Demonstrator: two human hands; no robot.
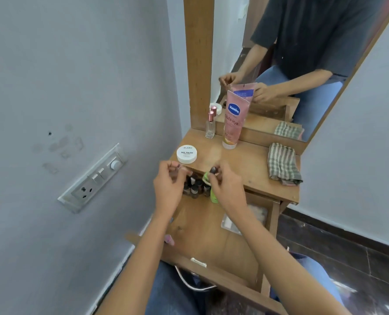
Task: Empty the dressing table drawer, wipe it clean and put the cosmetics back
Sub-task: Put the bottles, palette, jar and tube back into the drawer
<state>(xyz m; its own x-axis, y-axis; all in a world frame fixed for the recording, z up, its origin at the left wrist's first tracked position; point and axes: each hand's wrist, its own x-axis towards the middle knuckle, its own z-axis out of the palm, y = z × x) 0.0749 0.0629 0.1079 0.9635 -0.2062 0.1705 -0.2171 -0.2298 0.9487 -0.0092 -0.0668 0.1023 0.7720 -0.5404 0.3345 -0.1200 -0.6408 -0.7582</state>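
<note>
Right grip (225, 187) round dark bottle (213, 170), left grip (168, 189) unclear; Vaseline tube (234, 119), Zudio tub (186, 154)

The wooden table (245, 164) stood in a corner against a mirror. On its top a white jar (186, 154) sat near the front left edge, a perfume bottle (210, 125) and a pink tube (234, 119) stood upright at the back, and a folded checked cloth (283, 163) lay on the right. Its open drawer (211, 235) held small bottles (194, 187) at the back and a plastic packet (245, 220) on the right.
</note>
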